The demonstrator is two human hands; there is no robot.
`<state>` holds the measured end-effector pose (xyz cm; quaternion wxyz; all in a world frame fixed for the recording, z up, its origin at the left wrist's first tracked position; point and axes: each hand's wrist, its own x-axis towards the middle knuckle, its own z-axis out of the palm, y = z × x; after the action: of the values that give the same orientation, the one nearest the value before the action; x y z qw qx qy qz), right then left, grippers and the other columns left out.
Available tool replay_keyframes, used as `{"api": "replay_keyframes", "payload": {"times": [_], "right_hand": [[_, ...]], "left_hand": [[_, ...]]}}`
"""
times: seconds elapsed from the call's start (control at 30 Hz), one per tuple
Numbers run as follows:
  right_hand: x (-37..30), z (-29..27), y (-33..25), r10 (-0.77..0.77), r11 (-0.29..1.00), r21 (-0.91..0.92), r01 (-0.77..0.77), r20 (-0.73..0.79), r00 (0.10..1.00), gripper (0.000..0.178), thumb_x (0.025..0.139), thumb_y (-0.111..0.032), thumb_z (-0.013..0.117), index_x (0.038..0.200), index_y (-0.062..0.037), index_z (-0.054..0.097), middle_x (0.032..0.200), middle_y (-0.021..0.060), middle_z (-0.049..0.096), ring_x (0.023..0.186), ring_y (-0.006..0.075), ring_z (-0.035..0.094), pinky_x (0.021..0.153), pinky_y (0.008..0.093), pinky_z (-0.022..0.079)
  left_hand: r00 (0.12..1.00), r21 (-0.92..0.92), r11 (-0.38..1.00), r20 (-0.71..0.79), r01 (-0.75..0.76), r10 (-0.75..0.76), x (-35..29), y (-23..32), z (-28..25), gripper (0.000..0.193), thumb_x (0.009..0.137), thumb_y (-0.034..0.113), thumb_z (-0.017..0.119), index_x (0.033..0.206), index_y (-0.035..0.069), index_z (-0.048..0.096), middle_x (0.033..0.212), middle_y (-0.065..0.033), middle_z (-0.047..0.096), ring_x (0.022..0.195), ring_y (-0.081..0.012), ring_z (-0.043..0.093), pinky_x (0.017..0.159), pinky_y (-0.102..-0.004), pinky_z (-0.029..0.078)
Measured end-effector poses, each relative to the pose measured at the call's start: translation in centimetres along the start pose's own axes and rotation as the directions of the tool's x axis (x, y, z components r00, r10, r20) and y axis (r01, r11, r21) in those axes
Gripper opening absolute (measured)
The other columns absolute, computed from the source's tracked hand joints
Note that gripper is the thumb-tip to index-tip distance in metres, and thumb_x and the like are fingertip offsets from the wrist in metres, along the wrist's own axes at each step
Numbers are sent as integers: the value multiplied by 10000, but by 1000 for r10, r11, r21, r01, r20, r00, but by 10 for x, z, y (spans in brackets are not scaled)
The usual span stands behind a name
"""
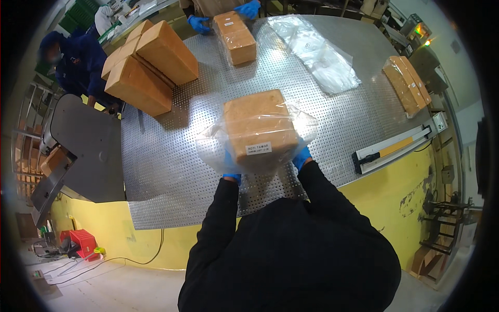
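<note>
A large brown bread loaf (pixel 260 122) sits in front of me, partly inside a clear plastic bag (pixel 210 143). A white label is on the bag's near side, and the loaf's far end pokes out past the spread mouth. My left hand (pixel 231 165), in a blue glove, grips the loaf's near left side through the film. My blue-gloved right hand (pixel 301 155) holds the opposite side, at the near right. Both hands are closed against the bagged loaf, with some fingers hidden by plastic and bread.
Several unbagged loaves (pixel 169 54) stand at the far left of the perforated metal table (pixel 197 182). Flat clear bags (pixel 317 52) lie far right of centre. A co-worker's gloved hands flank a bagged loaf (pixel 236 39). A bar sealer (pixel 397 148) lies near another bagged loaf (pixel 408 86).
</note>
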<state>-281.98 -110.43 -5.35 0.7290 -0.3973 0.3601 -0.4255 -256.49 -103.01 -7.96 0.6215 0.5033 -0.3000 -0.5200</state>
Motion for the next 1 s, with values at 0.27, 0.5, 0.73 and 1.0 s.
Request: {"api": "replay_keyframes", "payload": {"times": [0.27, 0.5, 0.73, 1.0], "right_hand": [[30, -52, 77, -410, 736, -646, 202, -188, 892, 292, 974, -266, 381, 1002, -34, 557, 923, 98, 594, 873, 165, 562, 729, 341, 463], [23, 27, 15, -175, 946, -301, 122, -158, 972, 314, 988, -255, 365, 1088, -30, 561, 1054, 52, 605, 948, 150, 567, 799, 319, 479], [-35, 34, -20, -124, 898, -434, 73, -91, 988, 318, 986, -243, 375, 1178, -24, 504, 1139, 57, 574, 1025, 158, 534, 861, 322, 445], [-30, 34, -37, 6, 829, -558, 18, 40, 999, 356, 982, -224, 391, 1266, -13, 433, 1222, 84, 535, 1112, 182, 492, 934, 334, 398]], "left_hand": [[999, 64, 998, 34, -29, 27, 7, -24, 29, 383, 960, 206, 449, 1287, 7, 428, 1194, -108, 541, 1066, -204, 532, 899, -336, 471], [990, -236, 962, -15, -136, 137, 12, -49, -50, 422, 956, 246, 457, 1308, 14, 423, 1217, -112, 537, 1082, -221, 537, 899, -365, 486], [997, -167, 985, 68, 44, -33, -12, -8, 14, 448, 973, 257, 416, 1344, 10, 370, 1279, -116, 481, 1143, -224, 485, 959, -359, 424], [996, -143, 988, 73, 56, -46, -15, 7, 40, 477, 992, 270, 370, 1385, 5, 309, 1350, -120, 418, 1213, -227, 425, 1027, -353, 352]]}}
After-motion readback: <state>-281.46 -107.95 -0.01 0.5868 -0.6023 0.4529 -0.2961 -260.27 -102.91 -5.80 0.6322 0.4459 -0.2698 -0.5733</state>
